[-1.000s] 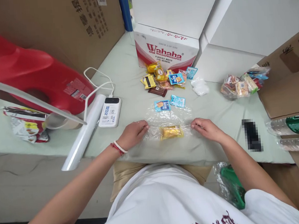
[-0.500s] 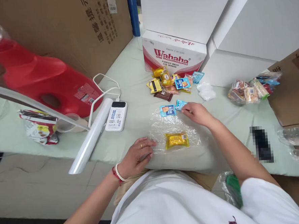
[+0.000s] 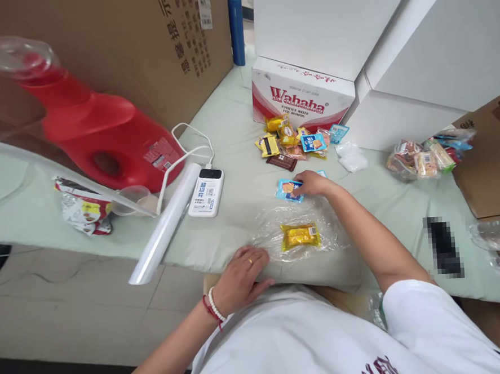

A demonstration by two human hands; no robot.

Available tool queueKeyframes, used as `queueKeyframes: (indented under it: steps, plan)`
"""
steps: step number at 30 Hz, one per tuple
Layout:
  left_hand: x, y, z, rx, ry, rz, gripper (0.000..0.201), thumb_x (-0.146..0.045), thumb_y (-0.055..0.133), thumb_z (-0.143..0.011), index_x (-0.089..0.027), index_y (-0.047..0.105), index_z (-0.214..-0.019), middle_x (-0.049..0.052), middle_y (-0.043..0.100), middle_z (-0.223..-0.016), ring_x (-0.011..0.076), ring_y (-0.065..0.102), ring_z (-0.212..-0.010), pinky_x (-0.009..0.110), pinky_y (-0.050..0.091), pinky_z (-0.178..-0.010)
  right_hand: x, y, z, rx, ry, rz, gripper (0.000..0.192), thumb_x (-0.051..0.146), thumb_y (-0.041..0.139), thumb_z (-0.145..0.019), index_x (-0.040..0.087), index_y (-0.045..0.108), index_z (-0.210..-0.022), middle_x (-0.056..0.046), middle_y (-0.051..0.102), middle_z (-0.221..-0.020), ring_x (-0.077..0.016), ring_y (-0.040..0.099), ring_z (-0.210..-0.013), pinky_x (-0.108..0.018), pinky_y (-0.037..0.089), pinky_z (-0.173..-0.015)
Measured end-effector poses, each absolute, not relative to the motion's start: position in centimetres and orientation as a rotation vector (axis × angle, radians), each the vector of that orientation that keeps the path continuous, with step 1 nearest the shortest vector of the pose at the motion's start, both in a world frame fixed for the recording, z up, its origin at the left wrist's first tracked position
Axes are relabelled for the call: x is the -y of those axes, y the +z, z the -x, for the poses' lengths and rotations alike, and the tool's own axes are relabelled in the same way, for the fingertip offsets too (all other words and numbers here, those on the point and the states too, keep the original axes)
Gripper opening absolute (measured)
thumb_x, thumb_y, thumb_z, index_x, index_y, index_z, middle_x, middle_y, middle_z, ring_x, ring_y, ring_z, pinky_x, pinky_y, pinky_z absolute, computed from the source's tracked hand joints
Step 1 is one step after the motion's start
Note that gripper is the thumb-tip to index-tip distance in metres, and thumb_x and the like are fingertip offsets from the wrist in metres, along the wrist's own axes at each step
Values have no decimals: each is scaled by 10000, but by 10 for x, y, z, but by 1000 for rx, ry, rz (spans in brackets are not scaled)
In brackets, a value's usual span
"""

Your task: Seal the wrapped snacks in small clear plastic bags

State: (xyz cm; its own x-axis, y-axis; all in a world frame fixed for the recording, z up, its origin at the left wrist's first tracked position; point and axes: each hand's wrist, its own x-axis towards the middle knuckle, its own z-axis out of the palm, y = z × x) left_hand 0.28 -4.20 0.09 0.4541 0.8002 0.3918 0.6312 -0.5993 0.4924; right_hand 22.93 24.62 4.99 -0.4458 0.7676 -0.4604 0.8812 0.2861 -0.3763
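Pale green table cover (image 3: 229,126), boxes behind; right hand (image 3: 313,183) fingers closed on blue snack packet (image 3: 286,189), beyond clear bag (image 3: 299,235) holding yellow packet (image 3: 300,236); left hand (image 3: 241,278) flat, open, pressing bag's near-left edge.

Yellow snack packet (image 3: 300,236) in clear plastic bag (image 3: 320,228); blue snack packet (image 3: 286,190) — red jug (image 3: 103,139), white power bank (image 3: 207,192) — pale green sheet (image 3: 239,154).

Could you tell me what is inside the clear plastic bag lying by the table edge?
One yellow snack packet shows through the clear plastic bag. The left hand covers its left edge, hiding that part.
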Motion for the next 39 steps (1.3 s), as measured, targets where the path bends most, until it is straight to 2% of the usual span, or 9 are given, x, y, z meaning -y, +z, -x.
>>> queueKeyframes:
  steps: [2,5,9,15,20,24,30,34,39]
  plan:
    - [42,-3,-7,-1281,899,-2467,369,-267,608,-994,-205,540,-1352,110,762,-1145,256,717,-1073,455,516,-984,-248,49,-238,-2295,-1278,-1599,496,585,887,-612,171,710,-819,-8,688,-782,-176,591,-757,-254,391,-642]
    - [40,-6,-9,-1303,987,-2438,321,-137,546,-1001,-208,568,-1314,82,768,-1086,204,717,-985,398,510,-928,-249,53,-256,-2123,-1745,-1764,635,670,910,-482,173,696,-814,28,629,-699,-113,486,-638,-238,325,-568]
    - [36,-5,-7,-1222,1019,-2406,218,-69,541,-974,-219,638,-1099,52,768,-1020,181,709,-960,364,496,-899,-249,62,-284,-1996,-1929,-2074,680,682,910,-491,173,693,-886,32,613,-667,-73,390,-545,-233,264,-511]
    - [35,-3,-6,-1211,1084,-2377,223,-60,547,-955,-206,638,-1098,63,759,-1039,182,703,-1016,366,507,-927,-242,76,-318,-2240,-1766,-2506,508,671,779,-738,204,592,-807,41,536,-629,-96,395,-577,-240,302,-520]
    - [32,0,-5,-1187,1083,-2443,200,-96,575,-955,-219,644,-1097,79,752,-1077,212,692,-1074,413,520,-973,-203,107,-307,-2604,-1845,-1663,449,604,805,-772,210,730,-974,-26,725,-890,-169,616,-785,-275,483,-699]
    - [28,6,-4,-1145,1131,-2522,224,-92,587,-938,-228,662,-1099,93,744,-1091,230,678,-1113,420,531,-953,-173,106,-285,-2456,-1770,-1036,423,543,733,-862,176,759,-1070,-36,760,-974,-194,663,-867,-299,518,-802]
    - [8,18,-21,-1207,1226,-2473,167,-140,613,-952,-236,652,-1083,95,752,-1182,239,676,-1197,441,492,-988,-148,68,-287,-2601,-1364,-984,346,419,692,-912,192,758,-1165,-73,748,-1097,-223,679,-968,-324,521,-881]
    - [-18,17,-37,-1248,1119,-2308,186,-198,500,-1031,-254,657,-1114,67,749,-1291,221,654,-1296,497,365,-1172,-117,71,-298,-2976,-1180,-1152,393,450,692,-948,257,712,-1290,-122,671,-1233,-272,633,-1121,-416,515,-979]
    - [-38,10,-47,-1414,995,-1978,289,-329,388,-1081,-247,657,-1146,35,792,-1094,190,730,-1011,503,363,-1204,-72,61,-318,-3069,-969,-1209,670,552,774,-875,311,579,-1469,-121,712,-1161,-320,567,-1043,-499,491,-928]
